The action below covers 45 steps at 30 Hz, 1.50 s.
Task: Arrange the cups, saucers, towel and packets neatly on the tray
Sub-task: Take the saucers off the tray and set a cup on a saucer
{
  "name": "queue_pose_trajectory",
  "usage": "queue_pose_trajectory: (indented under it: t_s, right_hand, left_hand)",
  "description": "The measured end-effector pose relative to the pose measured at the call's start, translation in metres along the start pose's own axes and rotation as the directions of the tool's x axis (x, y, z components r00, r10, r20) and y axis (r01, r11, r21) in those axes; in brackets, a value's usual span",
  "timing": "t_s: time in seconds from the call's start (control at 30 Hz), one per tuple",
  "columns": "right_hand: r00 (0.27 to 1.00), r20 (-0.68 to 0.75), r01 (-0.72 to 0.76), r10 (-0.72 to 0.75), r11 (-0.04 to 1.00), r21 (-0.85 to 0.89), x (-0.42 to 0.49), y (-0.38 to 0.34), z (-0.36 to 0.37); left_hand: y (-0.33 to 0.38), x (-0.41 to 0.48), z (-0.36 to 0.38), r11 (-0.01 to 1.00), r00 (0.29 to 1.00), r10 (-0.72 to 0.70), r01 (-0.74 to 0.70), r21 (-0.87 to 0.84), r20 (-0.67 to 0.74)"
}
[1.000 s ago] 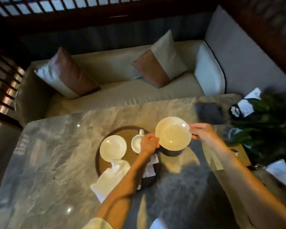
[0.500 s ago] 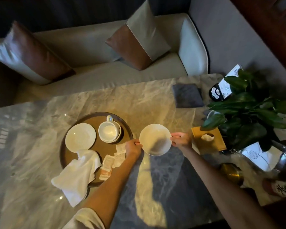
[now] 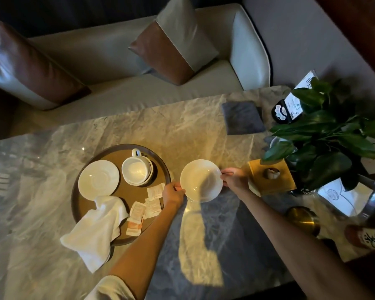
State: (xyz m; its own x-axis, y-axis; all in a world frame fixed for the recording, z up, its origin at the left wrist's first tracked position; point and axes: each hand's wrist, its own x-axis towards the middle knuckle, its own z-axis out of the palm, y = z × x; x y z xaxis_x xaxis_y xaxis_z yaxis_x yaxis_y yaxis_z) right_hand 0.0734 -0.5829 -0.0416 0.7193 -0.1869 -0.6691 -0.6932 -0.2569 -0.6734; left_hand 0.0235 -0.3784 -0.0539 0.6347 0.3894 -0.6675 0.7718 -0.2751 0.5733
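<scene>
Hardly shifting from half a second ago, a white saucer (image 3: pixel 200 180) is sitting between a person's two hands just right of the tray (image 3: pixel 126 192), clear of its rim and over the marble bench (image 3: pixel 52 267); a second ago it was riding higher. The left hand (image 3: pixel 172 194) is pinching the saucer's left rim in a curled grip, and the right hand (image 3: pixel 234 180) is pinching the right rim the same way. Whether the saucer is touching the bench or hanging just above it cannot be told. On the tray, a cup (image 3: pixel 135 167) is standing upright on a second saucer (image 3: pixel 149 179), and a third saucer (image 3: pixel 98 177) is lying bare to its left. The job is looking roughly half done: the towel (image 3: pixel 97 228) is spilling crumpled over the tray's near rim onto the bench, the packets (image 3: pixel 147 204) are lying scattered and overlapping, and the held saucer is waiting off the tray. No second cup is showing.
</scene>
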Motion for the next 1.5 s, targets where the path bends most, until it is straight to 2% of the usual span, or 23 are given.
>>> queue_pose_trajectory:
  t_s: [0.1,0.17,0.23,0.3,0.4,0.47,0.57,0.67,0.77,0.83,0.9,1.0,1.1,1.33,1.5]
  right_hand:
    - [1.0,0.002,-0.014,0.014,1.0,-0.021,0.001,0.0,-0.001]
    - [1.0,0.023,-0.017,0.019,0.998,-0.06,-0.002,-0.004,-0.002]
    - [0.999,-0.012,0.05,-0.053,0.977,-0.207,-0.01,-0.012,-0.005]
    - [0.973,-0.128,0.138,-0.19,0.931,-0.339,-0.026,-0.023,-0.005]
    - [0.928,-0.189,0.263,-0.32,0.925,-0.276,-0.057,-0.048,0.012]
    - [0.93,-0.115,0.322,-0.35,0.924,-0.204,-0.076,-0.079,0.039]
    - [0.887,0.097,0.462,-0.452,0.862,-0.207,-0.097,-0.137,0.102]
    - [0.824,0.272,0.557,-0.496,0.796,-0.236,-0.108,-0.18,0.184]
    - [0.832,0.362,0.536,-0.42,0.778,-0.329,-0.109,-0.189,0.268]
    - [0.856,0.39,0.501,-0.34,0.733,-0.461,-0.104,-0.181,0.315]
    - [0.889,0.376,0.446,-0.261,0.677,-0.586,-0.097,-0.166,0.346]
    - [0.951,0.262,0.299,-0.161,0.687,-0.662,-0.086,-0.139,0.369]
    - [0.972,0.118,0.225,-0.203,0.654,-0.723,-0.084,-0.122,0.375]
    - [0.97,0.007,0.172,-0.242,0.669,-0.723,-0.081,-0.116,0.378]
    - [0.973,-0.059,0.129,-0.224,0.737,-0.664,-0.083,-0.117,0.383]
  left_hand:
    - [0.001,-0.001,-0.002,1.0,1.0,0.009,-0.009,0.028,0.022]
    - [0.004,-0.005,-0.007,0.989,0.995,0.062,-0.071,0.132,0.073]
    - [0.008,-0.015,-0.015,0.928,0.977,0.136,-0.184,0.325,0.164]
    - [0.013,-0.028,-0.026,0.824,0.95,0.245,-0.309,0.475,0.193]
    - [0.016,-0.044,-0.06,0.723,0.887,0.45,-0.43,0.541,0.103]
    - [0.014,-0.044,-0.098,0.753,0.865,0.501,-0.432,0.497,-0.007]
    - [0.005,-0.024,-0.168,0.881,0.89,0.402,-0.312,0.355,-0.216]
    - [-0.015,0.008,-0.238,0.964,0.907,0.202,-0.117,0.24,-0.37]
    - [-0.041,0.039,-0.288,0.978,0.924,0.022,0.059,0.201,-0.382]
    - [-0.056,0.055,-0.304,0.952,0.939,-0.019,0.122,0.28,-0.344]
    - [-0.067,0.065,-0.307,0.913,0.956,-0.019,0.137,0.384,-0.294]
    - [-0.082,0.079,-0.302,0.901,0.965,-0.022,0.132,0.414,-0.26]
    - [-0.091,0.09,-0.298,0.909,0.972,-0.051,0.141,0.392,-0.23]
    - [-0.1,0.1,-0.298,0.94,0.97,-0.119,0.179,0.291,-0.214]
    - [-0.1,0.1,-0.307,0.992,0.987,-0.075,0.088,0.087,-0.145]
